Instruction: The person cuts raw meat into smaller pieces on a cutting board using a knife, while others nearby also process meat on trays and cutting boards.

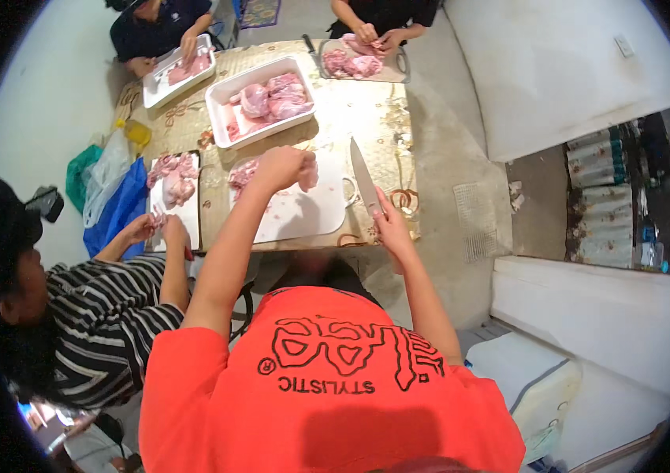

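My left hand (pixel 285 168) is pinched on a small piece of raw meat (pixel 309 175), held above the white cutting board (pixel 326 216). A pile of cut raw meat (pixel 243 175) lies at the board's upper left, partly behind my left arm. Small scraps dot the board below my hand. To the right of the board, my right hand (pixel 392 227) grips a kitchen knife (pixel 363 174) by its handle. The blade points away from me, apart from the meat. A ring-shaped board handle (pixel 350 190) shows beside the blade.
A white tub (pixel 217 112) of large raw meat pieces stands beyond my board. Around the table (pixel 364 112), co-workers handle meat at a cutting board (pixel 194 230) on the left, a white tray (pixel 154 97) and a clear board (pixel 397 71). Plastic bags (pixel 113 201) hang at the left edge.
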Demonstrator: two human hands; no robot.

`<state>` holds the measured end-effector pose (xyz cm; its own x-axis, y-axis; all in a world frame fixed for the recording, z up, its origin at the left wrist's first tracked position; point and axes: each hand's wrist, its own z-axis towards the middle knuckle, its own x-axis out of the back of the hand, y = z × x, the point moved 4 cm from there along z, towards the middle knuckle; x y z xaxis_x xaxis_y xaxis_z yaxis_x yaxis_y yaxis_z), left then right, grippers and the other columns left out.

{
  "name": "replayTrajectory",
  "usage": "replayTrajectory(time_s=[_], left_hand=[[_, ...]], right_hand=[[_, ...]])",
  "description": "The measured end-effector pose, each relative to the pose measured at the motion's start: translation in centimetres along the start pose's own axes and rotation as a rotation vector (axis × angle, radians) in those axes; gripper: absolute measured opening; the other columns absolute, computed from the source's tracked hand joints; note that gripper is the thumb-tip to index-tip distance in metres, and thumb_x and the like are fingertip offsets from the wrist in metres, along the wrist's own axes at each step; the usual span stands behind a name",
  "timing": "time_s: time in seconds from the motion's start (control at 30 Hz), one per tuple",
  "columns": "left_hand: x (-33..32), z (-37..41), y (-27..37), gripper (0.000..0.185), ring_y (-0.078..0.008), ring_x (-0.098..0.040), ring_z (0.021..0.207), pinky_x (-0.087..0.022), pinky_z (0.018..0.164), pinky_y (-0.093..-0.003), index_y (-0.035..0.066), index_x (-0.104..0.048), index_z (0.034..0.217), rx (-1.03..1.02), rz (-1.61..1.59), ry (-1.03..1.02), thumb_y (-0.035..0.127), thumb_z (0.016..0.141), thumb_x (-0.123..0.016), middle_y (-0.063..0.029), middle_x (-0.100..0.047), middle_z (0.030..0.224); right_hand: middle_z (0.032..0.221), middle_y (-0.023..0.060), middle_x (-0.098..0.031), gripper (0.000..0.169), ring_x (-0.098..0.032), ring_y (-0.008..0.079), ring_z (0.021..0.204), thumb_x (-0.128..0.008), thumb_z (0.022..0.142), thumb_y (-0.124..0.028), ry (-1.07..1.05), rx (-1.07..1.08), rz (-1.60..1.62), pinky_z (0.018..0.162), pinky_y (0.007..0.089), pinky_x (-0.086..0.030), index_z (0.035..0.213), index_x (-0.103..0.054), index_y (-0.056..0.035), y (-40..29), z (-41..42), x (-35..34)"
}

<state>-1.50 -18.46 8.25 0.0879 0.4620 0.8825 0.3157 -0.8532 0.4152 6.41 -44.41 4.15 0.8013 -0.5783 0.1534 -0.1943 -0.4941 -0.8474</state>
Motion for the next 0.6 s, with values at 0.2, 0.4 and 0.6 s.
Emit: replayTrajectory(time_s=[0.2,0.4,0.6], left_hand=[[-5.5,-1.5,-2.1,0.02,-0.0297,-0.061,0.079,-0.05,0.063,-0.0422,0.012,-0.061,0.081,-0.103,0.173,0.284,0.032,0.083,-0.06,-0.0112,-0.06,0.085],[-14.3,-5.7,-5.1,0.018,-0.0322,-0.061,0.082,-0.051,0.067,-0.0429,0.01,-0.063,0.09,0.295,-0.03,0.269,0.027,0.086,-0.058,-0.0125,-0.059,0.088],[-14.0,-5.6,-5.2,0.024,-0.0326,-0.059,0.088,-0.05,0.074,-0.0432,0.011,-0.062,0.1,0.336,-0.207,0.435,0.027,0.082,-0.064,-0.0136,-0.058,0.095]], right_hand=[[0.06,-0.0041,-0.04,0.055,-0.034,0.0054,0.045,-0.047,0.096,-0.01,0.008,0.057,0.111,0.04,0.0215,-0.031,0.146,-0.033,-0.0274,1.9,0.4,-1.4],[0.068,0.0054,-0.053,0.05,-0.047,0.0113,0.059,-0.05,0.092,-0.01,-0.026,-0.036,-0.05,0.058,0.0273,-0.043,0.141,-0.041,-0.013,5.3,-0.3,-3.7],[0.097,0.0218,-0.066,0.045,-0.064,0.0351,0.083,-0.048,0.091,-0.012,-0.017,0.006,-0.33,0.075,0.0418,-0.048,0.136,-0.042,-0.0084,10.0,0.7,-5.7]])
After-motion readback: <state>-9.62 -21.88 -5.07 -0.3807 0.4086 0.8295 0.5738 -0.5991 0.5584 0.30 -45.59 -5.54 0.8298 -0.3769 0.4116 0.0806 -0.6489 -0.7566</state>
